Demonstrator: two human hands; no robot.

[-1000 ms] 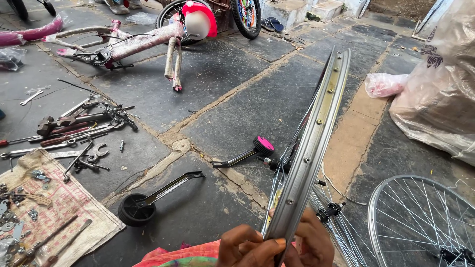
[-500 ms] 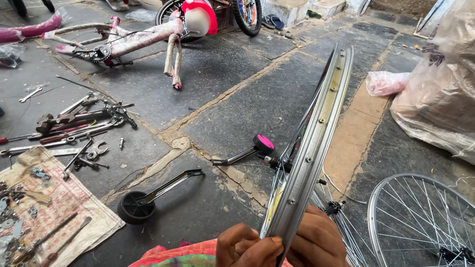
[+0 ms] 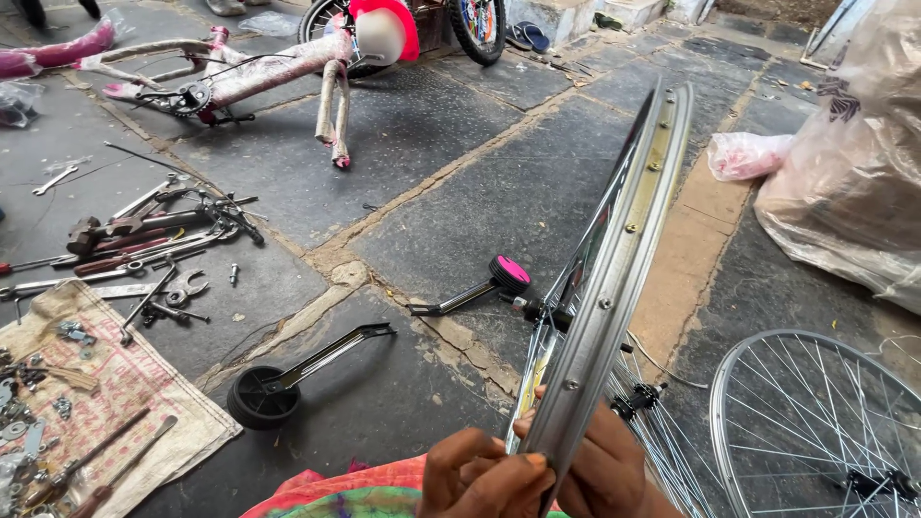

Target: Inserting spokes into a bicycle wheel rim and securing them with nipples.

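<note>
So the person is holding a bare silver metal bicycle rim with spoke holes point(image 3: 614, 288) edge-on, standing nearly upright from their lap and leaning away over the stone floor point(image 3: 460, 201). Both hands are gripping it at the bottom: left hand point(image 3: 484, 475) is curling its fingers onto the near edge, right hand point(image 3: 602, 470) is wrapping around from the other side.

What's bugging me: they're only pinching the bottom end, so the tall part looks free to tip sideways and swing down onto the spoked silver wheel point(image 3: 815, 422) lying on the floor to the right, or onto the pink-capped training wheel arm point(image 3: 480, 288) just behind it. Fingers near those spokes could get nipped too, I'd guess.

Hard to see much else though. The hub and spokes behind the rim are mostly getting blocked, the hands are getting cut off by the frame edge, and I can't tell whether the thumbs are clamping or just resting. The tools point(image 3: 144, 240) at left are too jumbled to sort out
</note>
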